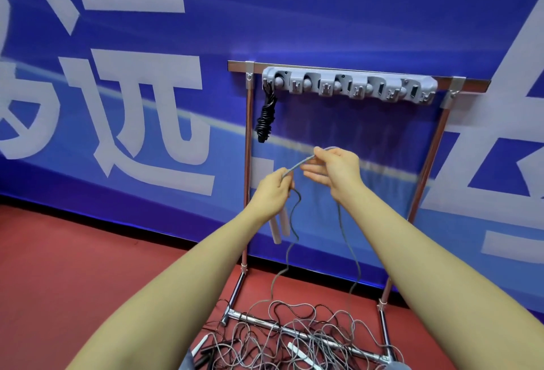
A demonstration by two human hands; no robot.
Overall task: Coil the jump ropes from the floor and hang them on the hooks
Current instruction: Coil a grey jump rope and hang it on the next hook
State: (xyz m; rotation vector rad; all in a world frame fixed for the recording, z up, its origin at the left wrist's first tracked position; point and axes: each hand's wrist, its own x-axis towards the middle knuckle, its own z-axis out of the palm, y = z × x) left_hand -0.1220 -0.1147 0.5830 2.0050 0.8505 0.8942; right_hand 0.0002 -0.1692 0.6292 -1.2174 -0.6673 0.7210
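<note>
I see a red floor (88,266) running up to the foot of a blue banner wall (294,31). A chrome rack frame (246,163) stands on it, base bars (294,330) flat on the floor. Across and around the front base bar lies a loose tangle of grey and black jump ropes (294,331), loops overlapping, cannot separate individual ropes. White handles (298,352) lie in the pile near the bottom edge; a black handle (203,359) at lower left. Two grey strands (354,263) rise out of the pile. On the rack's top rail sits a grey hook strip (348,87); one coiled black rope (266,115) hangs from its leftmost hook.
</note>
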